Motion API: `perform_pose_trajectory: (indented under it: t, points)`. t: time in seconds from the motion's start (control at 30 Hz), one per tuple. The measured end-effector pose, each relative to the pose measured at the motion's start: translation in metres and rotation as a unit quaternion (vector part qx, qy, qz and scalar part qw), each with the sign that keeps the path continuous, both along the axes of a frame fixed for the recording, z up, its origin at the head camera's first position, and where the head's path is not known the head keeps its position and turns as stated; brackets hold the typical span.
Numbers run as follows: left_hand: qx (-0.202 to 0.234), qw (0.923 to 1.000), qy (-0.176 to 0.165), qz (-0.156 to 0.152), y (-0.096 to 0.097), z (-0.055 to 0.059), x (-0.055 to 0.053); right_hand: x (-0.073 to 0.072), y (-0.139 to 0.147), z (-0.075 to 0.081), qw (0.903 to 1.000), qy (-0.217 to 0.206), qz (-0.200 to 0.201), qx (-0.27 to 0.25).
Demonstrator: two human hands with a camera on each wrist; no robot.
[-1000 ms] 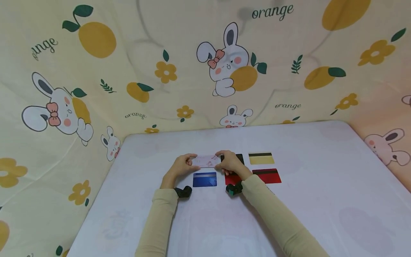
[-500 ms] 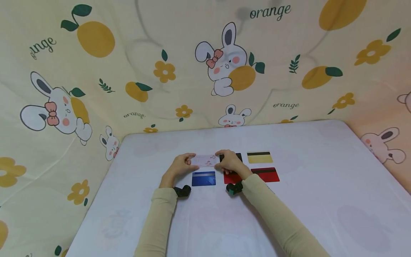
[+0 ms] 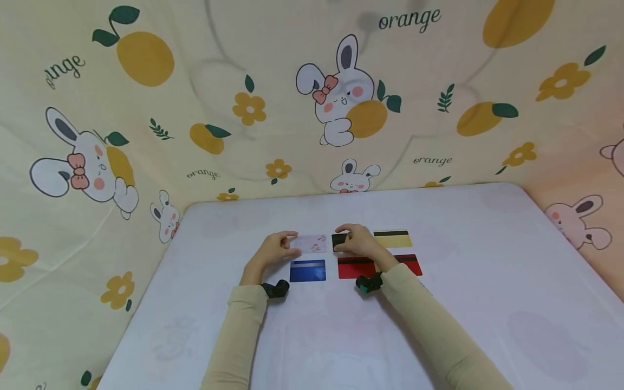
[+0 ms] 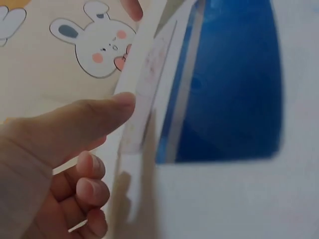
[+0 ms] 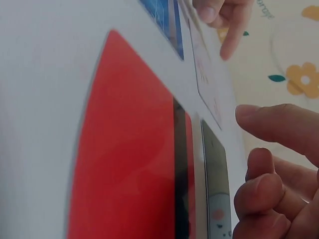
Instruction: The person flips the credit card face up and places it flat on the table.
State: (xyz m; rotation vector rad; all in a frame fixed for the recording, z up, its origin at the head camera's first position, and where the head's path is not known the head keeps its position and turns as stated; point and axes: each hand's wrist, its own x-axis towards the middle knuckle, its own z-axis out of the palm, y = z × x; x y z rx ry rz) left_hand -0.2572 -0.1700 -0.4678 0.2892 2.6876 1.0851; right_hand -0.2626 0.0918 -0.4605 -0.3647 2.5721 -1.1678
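Observation:
A pale pink floral card (image 3: 314, 244) lies flat on the table, left of the black card (image 3: 338, 241). My left hand (image 3: 273, 251) is at its left end, thumb and forefinger spread; the right wrist view shows the forefinger (image 5: 236, 35) apart from the card. A blue card (image 3: 307, 271) lies just in front, large in the left wrist view. My right hand (image 3: 363, 244) is over the black card and holds nothing, its thumb and forefinger apart. In the right wrist view the black card (image 5: 214, 159) is glossy and reflects the backdrop. My right hand covers part of it.
A red card (image 3: 355, 268) lies in front of the black one, with a second red card (image 3: 412, 264) to its right, partly behind my forearm. The gold card (image 3: 392, 239) lies at the back right. A rabbit-and-orange cloth backdrop (image 3: 273, 54) rises behind the table.
My right hand has let go of the pink card's right end and moved right, over the black card. The left hand stays at the left end; the pink card has hardly moved.

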Motion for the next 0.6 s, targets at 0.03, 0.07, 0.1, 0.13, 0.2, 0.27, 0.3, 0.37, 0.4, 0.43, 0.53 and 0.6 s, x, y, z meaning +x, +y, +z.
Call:
perform_pose_trajectory:
  t: [0.03,0.07,0.1,0.13,0.2,0.27,0.3,0.37,0.4,0.43,0.53,0.6]
  points:
    - [-0.001,1.0,0.003,-0.001,0.002,0.002,0.001,0.0,0.003,0.0,1.0,0.001,0.003,0.0]
    - [-0.001,1.0,0.007,-0.004,0.004,0.005,0.001,-0.001,0.005,0.0,1.0,0.003,0.007,-0.003]
    - [0.0,0.9999,0.009,-0.006,0.005,0.007,0.002,-0.001,0.008,0.0,1.0,0.003,0.009,-0.003]
    - [0.0,0.9999,0.011,-0.011,0.008,0.008,0.002,-0.001,0.01,0.0,0.9999,0.004,0.01,-0.003]
    - [-0.002,0.9997,0.014,-0.017,0.012,0.01,0.001,-0.002,0.016,-0.002,0.9999,0.007,0.014,-0.002]
    - [-0.003,0.9996,0.015,-0.023,0.017,0.011,0.001,-0.002,0.021,-0.002,0.9999,0.005,0.014,-0.001]
    - [-0.004,0.9996,0.015,-0.025,0.019,0.011,0.001,-0.001,0.023,-0.002,0.9999,0.002,0.012,-0.002]
    - [-0.003,0.9995,0.015,-0.028,0.023,0.011,0.001,-0.001,0.028,-0.002,0.9999,-0.004,0.01,0.003]
    - [-0.003,0.9995,0.013,-0.029,0.026,0.011,0.001,-0.001,0.03,-0.001,0.9999,-0.007,0.009,0.006]
    - [-0.003,0.9995,0.011,-0.029,0.028,0.011,0.001,0.0,0.032,-0.001,0.9999,-0.013,0.006,0.009]
    - [-0.002,0.9995,0.008,-0.029,0.034,0.01,0.001,0.0,0.038,-0.001,0.9996,-0.02,0.001,0.02]
    - [-0.002,0.9995,0.007,-0.031,0.038,0.009,0.001,-0.001,0.042,-0.001,0.9994,-0.024,-0.003,0.023]
